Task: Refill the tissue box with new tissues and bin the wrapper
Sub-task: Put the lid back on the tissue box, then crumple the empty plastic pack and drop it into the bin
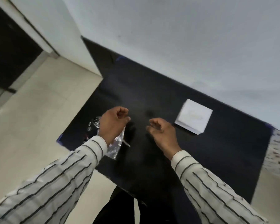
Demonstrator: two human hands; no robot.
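The left hand (113,125) hides much of the crinkled clear wrapper (116,146); the whole view is motion-blurred.

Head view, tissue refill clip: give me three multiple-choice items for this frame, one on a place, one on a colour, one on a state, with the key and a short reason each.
1. Where does the white tissue stack lie?
A. on the floor
B. on the black mat, beyond the right hand
C. in the left hand

2. What colour is the mat?
A. black
B. red
C. white

3. What is the left hand doing?
A. resting flat and empty
B. pressing on the stack
C. gripping the clear plastic wrapper

Key: 1 B, the stack sits on the mat past the right hand; 2 A, the surface is plainly black; 3 C, crinkled clear plastic hangs from the closed fingers.
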